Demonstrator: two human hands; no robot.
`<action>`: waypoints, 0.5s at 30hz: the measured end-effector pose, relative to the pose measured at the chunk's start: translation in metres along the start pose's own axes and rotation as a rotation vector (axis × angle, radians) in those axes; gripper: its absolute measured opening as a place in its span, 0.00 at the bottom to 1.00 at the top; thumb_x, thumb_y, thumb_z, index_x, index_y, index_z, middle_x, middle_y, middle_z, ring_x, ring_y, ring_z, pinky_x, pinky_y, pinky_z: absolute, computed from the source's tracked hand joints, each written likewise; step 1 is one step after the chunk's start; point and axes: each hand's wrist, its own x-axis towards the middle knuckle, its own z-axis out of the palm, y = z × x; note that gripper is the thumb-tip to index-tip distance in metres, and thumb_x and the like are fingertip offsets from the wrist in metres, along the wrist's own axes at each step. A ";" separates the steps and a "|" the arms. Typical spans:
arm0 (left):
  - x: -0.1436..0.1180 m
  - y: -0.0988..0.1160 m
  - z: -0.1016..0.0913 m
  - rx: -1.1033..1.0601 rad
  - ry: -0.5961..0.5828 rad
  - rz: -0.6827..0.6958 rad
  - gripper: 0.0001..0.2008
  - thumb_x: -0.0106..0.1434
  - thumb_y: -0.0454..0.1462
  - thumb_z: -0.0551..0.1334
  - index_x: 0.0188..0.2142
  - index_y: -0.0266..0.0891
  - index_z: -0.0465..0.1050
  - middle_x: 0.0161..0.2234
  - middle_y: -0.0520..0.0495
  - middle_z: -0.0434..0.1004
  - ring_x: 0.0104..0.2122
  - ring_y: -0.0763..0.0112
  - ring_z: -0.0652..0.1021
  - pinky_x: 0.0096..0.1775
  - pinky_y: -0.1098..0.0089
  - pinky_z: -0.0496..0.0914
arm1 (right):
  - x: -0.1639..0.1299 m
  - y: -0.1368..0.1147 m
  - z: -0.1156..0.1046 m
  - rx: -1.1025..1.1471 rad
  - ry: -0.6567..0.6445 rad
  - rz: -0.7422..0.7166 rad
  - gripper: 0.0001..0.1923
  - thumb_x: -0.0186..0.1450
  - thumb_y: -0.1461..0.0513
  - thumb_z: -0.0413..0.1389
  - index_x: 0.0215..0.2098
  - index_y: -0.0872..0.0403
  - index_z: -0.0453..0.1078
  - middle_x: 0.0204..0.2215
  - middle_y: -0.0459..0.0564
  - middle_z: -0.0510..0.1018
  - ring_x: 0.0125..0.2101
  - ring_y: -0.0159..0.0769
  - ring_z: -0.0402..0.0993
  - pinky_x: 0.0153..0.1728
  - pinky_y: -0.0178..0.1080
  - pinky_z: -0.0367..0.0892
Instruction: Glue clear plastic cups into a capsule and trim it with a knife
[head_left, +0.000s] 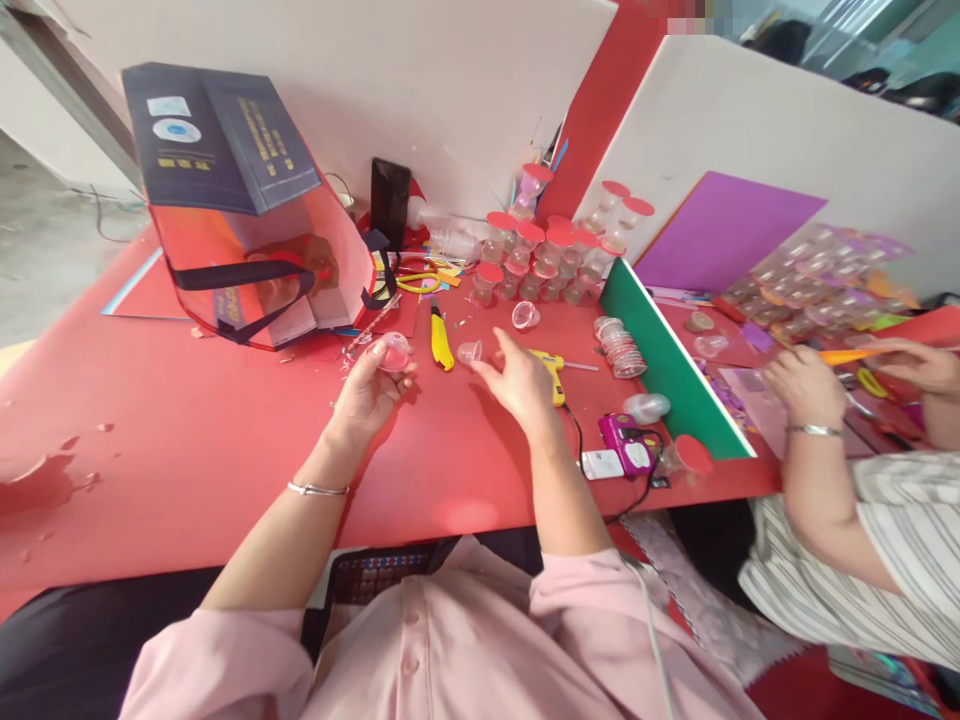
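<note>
1. While the left hand point(367, 392) keeps its grip closed around a small clear plastic cup point(395, 352) above the red surface point(187, 440), the right hand point(521, 382) lies released, fingers spread.
2. Its fingertips sit just beside another clear cup point(469, 352), near the yellow utility knife point(441, 340) and yellow glue gun point(553, 372).

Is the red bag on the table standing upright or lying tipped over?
Tipped over. The red bag lies on its side on the table, its open mouth facing the person and its dark handles drooping across the opening.

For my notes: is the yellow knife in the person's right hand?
No, the yellow knife lies on the red table, apart from the right hand.
</note>
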 end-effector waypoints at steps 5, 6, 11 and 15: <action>0.000 0.001 -0.003 0.040 0.009 -0.008 0.22 0.61 0.48 0.74 0.49 0.40 0.77 0.42 0.47 0.84 0.33 0.71 0.85 0.31 0.73 0.77 | 0.036 -0.026 0.031 0.035 -0.024 -0.004 0.31 0.77 0.59 0.51 0.77 0.48 0.57 0.54 0.57 0.85 0.52 0.49 0.83 0.51 0.45 0.76; 0.001 0.001 -0.003 0.038 0.013 -0.005 0.22 0.61 0.48 0.74 0.50 0.40 0.77 0.42 0.47 0.84 0.33 0.71 0.85 0.32 0.73 0.78 | 0.045 -0.028 0.033 0.030 0.006 -0.006 0.30 0.78 0.61 0.48 0.77 0.49 0.58 0.56 0.57 0.84 0.53 0.49 0.83 0.52 0.46 0.75; 0.003 0.003 -0.005 0.038 0.050 -0.030 0.24 0.60 0.48 0.75 0.52 0.41 0.76 0.43 0.47 0.85 0.32 0.70 0.86 0.29 0.73 0.79 | 0.091 -0.039 0.027 -0.039 0.073 -0.165 0.34 0.75 0.70 0.42 0.76 0.52 0.60 0.66 0.60 0.76 0.60 0.48 0.76 0.57 0.47 0.73; 0.004 0.002 -0.006 0.064 0.036 -0.032 0.28 0.57 0.47 0.78 0.53 0.41 0.76 0.44 0.47 0.85 0.33 0.70 0.86 0.25 0.76 0.76 | 0.102 -0.052 0.024 -0.028 0.093 -0.190 0.31 0.76 0.68 0.43 0.75 0.52 0.61 0.66 0.60 0.75 0.63 0.49 0.72 0.59 0.48 0.71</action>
